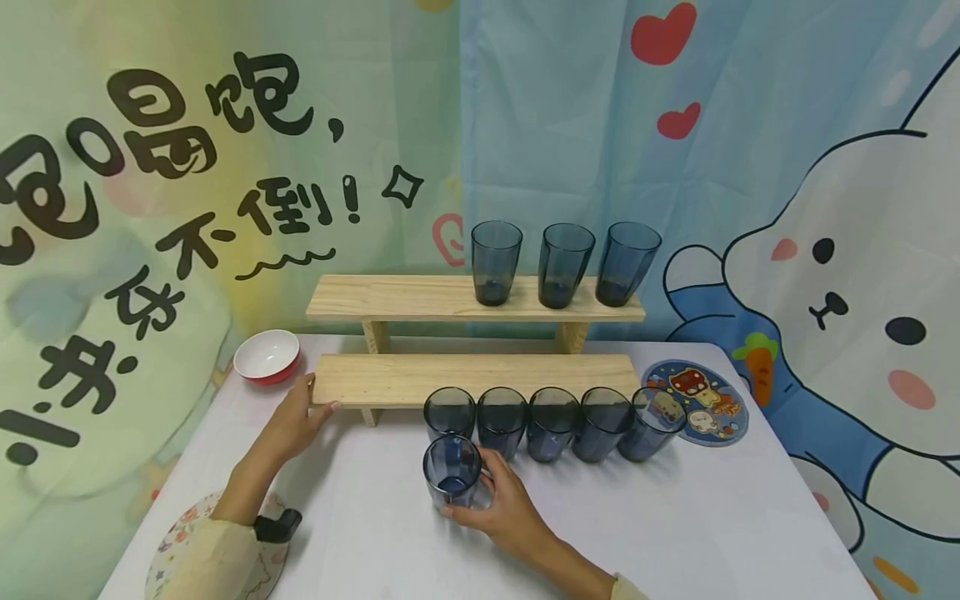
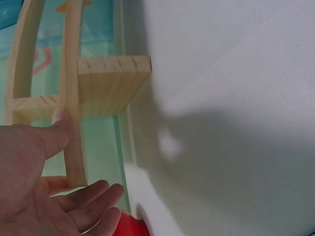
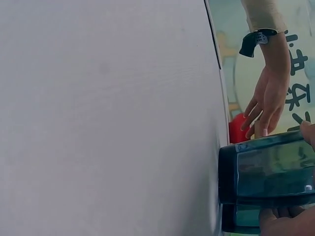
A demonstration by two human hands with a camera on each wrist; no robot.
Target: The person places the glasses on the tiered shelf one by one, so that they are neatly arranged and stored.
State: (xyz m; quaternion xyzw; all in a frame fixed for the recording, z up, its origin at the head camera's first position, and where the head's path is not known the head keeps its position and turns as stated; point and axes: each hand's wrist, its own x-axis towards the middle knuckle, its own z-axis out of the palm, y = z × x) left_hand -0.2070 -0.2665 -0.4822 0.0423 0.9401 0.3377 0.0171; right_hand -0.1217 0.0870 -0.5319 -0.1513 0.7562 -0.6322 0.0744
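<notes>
Tumblers [image 1: 492,265], head view: three on the upper shelf [image 1: 390,297], well beyond the right grip [image 1: 504,510]; five in a row on the surface [image 1: 360,521], just beyond it. Right grip clasps a sixth tumbler [image 1: 452,482]. Judged: three shelved, six not yet. Left-wrist view: left grip [image 2: 32,184] pinches the end of the lower shelf [image 2: 73,147]. Right-wrist view: sixth tumbler in grip; base contact unclear.
</notes>
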